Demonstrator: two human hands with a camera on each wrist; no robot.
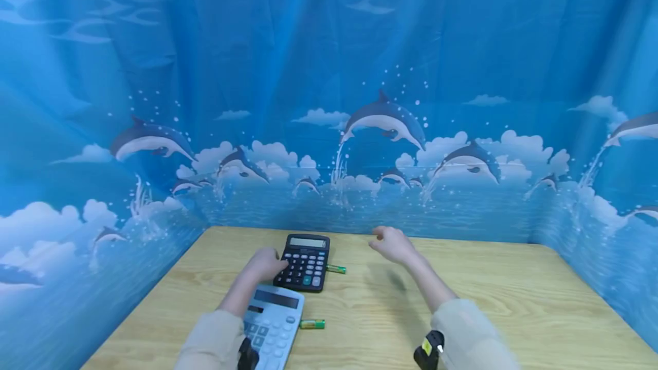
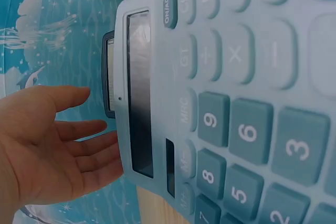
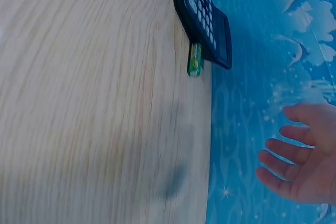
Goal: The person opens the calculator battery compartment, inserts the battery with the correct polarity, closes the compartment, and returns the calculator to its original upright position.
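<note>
A black calculator (image 1: 303,261) lies toward the back of the table. Nearer the front is a light blue calculator (image 1: 275,324), partly hidden by my left forearm; its keys and dark display fill much of the left wrist view. My left hand (image 1: 265,264) is at the black calculator's left side, thumb overlapping its edge in the head view; contact cannot be told. Its fingers look loosely extended around nothing. To the right, my right hand (image 1: 393,244) hovers above the table, fingers relaxed and holding nothing. Green batteries lie beside the black calculator (image 1: 336,269) and the light blue calculator (image 1: 312,324).
The wooden table (image 1: 488,296) meets a blue curtain (image 1: 329,198) printed with dolphins at its back and sides. A shadow falls on the wood below my right hand. Each wrist carries a small black camera.
</note>
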